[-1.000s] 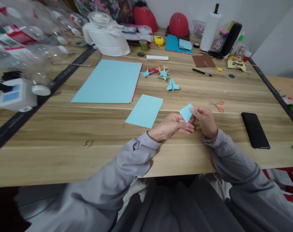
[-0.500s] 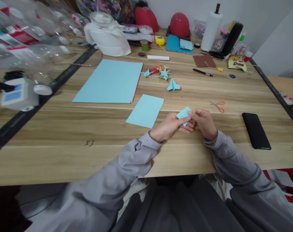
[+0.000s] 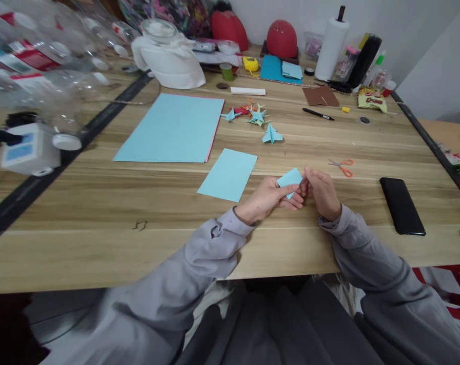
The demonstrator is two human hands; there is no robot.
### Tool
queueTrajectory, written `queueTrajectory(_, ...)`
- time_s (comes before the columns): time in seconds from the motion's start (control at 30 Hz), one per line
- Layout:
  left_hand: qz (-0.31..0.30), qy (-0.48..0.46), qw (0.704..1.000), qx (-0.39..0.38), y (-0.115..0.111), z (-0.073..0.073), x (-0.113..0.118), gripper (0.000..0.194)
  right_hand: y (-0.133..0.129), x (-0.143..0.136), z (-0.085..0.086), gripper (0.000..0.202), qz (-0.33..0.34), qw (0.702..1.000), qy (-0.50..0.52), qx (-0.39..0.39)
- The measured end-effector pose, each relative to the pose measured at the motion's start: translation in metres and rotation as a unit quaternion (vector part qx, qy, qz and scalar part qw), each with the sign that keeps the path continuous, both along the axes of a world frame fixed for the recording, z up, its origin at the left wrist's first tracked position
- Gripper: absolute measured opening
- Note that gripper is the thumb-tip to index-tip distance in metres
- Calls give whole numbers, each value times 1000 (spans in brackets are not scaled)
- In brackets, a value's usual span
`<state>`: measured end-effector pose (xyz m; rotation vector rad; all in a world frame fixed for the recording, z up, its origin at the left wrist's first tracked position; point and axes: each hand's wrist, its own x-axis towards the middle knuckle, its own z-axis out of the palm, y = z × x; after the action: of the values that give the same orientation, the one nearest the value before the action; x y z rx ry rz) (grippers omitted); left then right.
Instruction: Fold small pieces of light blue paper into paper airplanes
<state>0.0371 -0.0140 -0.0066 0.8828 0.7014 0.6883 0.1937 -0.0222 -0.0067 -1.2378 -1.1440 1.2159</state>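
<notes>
A small folded piece of light blue paper (image 3: 290, 178) is held above the table's front half. My left hand (image 3: 270, 195) grips it, thumb on top and fingers underneath. My right hand (image 3: 321, 191) is at the paper's right edge, thumb and fingers pinched together there; the fingertips partly hide the contact. Left of my hands a light blue sheet (image 3: 230, 175) lies flat. Beyond it sits a folded blue paper plane (image 3: 272, 134), near a cluster of folded paper pieces (image 3: 257, 116) in several colours.
Large blue sheets (image 3: 173, 129) lie at the left. Orange-handled scissors (image 3: 342, 166), a black phone (image 3: 402, 206) and a black pen (image 3: 318, 114) are on the right. Plastic bottles (image 3: 36, 56) crowd the far left. A paper roll (image 3: 332, 49) stands at the back.
My right hand's thumb and fingertips have shifted slightly right, off the top of the folded paper to its right edge. My left hand keeps its grip.
</notes>
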Motion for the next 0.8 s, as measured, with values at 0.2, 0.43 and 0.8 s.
queueTrajectory(0.2, -12, 12, 1000, 3, -1, 2, -1, 22, -2, -1, 2, 60, 31, 998, -42, 27)
queueTrajectory(0.43, -13, 16, 999, -36, 0, 3, -2, 17, -4, -1, 4, 57, 70, 996, -31, 38)
queueTrajectory(0.8, -22, 13, 999, -37, 3, 1, -4, 13, -4, -1, 5, 55, 87, 995, -44, 29)
